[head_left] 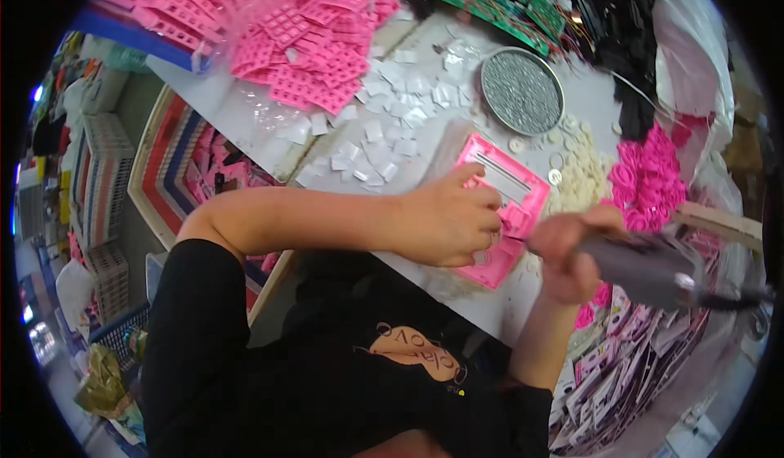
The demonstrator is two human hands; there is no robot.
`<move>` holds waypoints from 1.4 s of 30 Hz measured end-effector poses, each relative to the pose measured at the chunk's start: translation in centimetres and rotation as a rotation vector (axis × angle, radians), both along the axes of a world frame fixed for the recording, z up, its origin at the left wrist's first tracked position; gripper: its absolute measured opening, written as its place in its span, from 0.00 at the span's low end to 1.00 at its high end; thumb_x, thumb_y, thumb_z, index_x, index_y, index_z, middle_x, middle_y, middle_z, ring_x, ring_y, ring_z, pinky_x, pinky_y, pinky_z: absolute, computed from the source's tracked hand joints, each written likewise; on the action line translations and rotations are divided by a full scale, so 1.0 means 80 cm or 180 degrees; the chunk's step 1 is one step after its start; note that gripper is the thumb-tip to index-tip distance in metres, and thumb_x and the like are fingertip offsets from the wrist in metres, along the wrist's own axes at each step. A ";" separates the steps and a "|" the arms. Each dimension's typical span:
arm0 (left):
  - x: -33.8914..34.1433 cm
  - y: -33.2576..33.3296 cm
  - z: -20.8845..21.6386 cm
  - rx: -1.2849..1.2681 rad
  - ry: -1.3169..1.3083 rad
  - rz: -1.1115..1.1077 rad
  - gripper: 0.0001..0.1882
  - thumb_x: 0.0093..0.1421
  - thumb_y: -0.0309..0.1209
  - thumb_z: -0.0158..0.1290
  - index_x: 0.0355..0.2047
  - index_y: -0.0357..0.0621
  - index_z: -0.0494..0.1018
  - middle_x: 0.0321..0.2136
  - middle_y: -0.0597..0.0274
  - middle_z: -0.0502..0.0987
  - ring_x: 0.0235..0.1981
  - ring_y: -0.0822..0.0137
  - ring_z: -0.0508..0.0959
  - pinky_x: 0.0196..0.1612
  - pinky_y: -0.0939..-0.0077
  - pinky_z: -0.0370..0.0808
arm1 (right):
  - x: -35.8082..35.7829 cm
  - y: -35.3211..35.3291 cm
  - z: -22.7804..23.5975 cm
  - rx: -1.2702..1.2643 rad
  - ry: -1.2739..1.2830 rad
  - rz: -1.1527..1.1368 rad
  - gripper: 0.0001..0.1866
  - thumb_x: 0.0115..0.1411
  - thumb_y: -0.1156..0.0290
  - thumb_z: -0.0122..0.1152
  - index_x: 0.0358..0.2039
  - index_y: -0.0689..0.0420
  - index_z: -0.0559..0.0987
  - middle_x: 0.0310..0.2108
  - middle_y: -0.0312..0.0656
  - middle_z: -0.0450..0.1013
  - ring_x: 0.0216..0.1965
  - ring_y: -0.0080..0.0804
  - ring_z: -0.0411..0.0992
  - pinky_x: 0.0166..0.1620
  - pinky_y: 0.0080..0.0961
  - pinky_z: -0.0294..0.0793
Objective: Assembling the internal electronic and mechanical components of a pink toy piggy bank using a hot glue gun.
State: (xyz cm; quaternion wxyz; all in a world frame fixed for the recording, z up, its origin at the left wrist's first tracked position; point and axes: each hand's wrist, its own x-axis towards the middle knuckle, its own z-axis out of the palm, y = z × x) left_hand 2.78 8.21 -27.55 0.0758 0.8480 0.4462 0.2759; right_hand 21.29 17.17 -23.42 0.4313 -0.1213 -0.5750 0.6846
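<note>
A pink plastic casing (529,190) lies on the white table in front of me, its inner side up, with thin metal rods across it. My left hand (453,217) bends over the casing's left side, fingers curled down and gripping it. In my right hand (572,250) is a dark grey power screwdriver (645,272), held almost level with its cord trailing right. Its front end points at the casing near my left fingertips; whether the bit touches is blurred. A round metal dish (485,90) full of small silvery screw-like pieces stands just beyond the casing.
Pink keypad-like pieces (327,37) heap at the far left, beside scattered clear-white squares (371,147). Green circuit boards (490,4) with wires lie at the back. Cream parts (584,168) and pink rings (653,172) pile at right. Stacked printed panels (621,368) fill the lower right.
</note>
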 end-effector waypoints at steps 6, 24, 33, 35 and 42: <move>-0.205 0.029 0.057 0.0820 0.0118 0.2207 0.09 0.51 0.26 0.60 0.34 0.45 0.77 0.39 0.60 0.78 0.44 0.55 0.76 0.50 0.58 0.69 | 0.044 0.036 0.042 0.0320 0.0085 -0.0260 0.25 0.61 0.60 0.63 0.51 0.59 0.66 0.14 0.33 0.62 0.15 0.23 0.60 0.23 0.26 0.65; -0.154 -0.022 0.071 -0.0903 -0.3438 0.1590 0.09 0.62 0.23 0.57 0.41 0.38 0.70 0.31 0.67 0.75 0.34 0.78 0.76 0.38 0.82 0.73 | 0.029 -0.030 0.052 0.1408 -0.1079 -0.1679 0.26 0.52 0.77 0.59 0.53 0.63 0.70 0.46 0.46 0.69 0.42 0.32 0.70 0.48 0.28 0.72; -0.039 -0.062 0.063 -0.0259 -0.1688 0.0831 0.18 0.47 0.19 0.62 0.41 0.40 0.77 0.41 0.54 0.79 0.41 0.52 0.79 0.47 0.61 0.75 | -0.025 -0.024 -0.011 -0.0588 -0.1594 -0.0148 0.11 0.62 0.77 0.62 0.45 0.63 0.77 0.34 0.34 0.75 0.39 0.17 0.72 0.40 0.17 0.73; -0.062 -0.075 0.051 -0.0133 -0.1759 0.1360 0.16 0.49 0.14 0.52 0.40 0.35 0.75 0.40 0.48 0.79 0.42 0.52 0.78 0.48 0.62 0.74 | -0.008 -0.009 -0.001 0.0049 -0.2278 -0.0260 0.08 0.61 0.75 0.64 0.40 0.63 0.80 0.28 0.35 0.76 0.31 0.21 0.74 0.34 0.20 0.73; -0.064 -0.068 0.025 -0.0445 -0.2008 0.1534 0.11 0.52 0.16 0.56 0.37 0.38 0.77 0.36 0.54 0.80 0.39 0.57 0.79 0.44 0.67 0.74 | -0.047 -0.008 -0.029 0.1789 -0.2547 -0.0153 0.10 0.55 0.70 0.69 0.36 0.59 0.82 0.26 0.42 0.75 0.27 0.37 0.73 0.33 0.30 0.73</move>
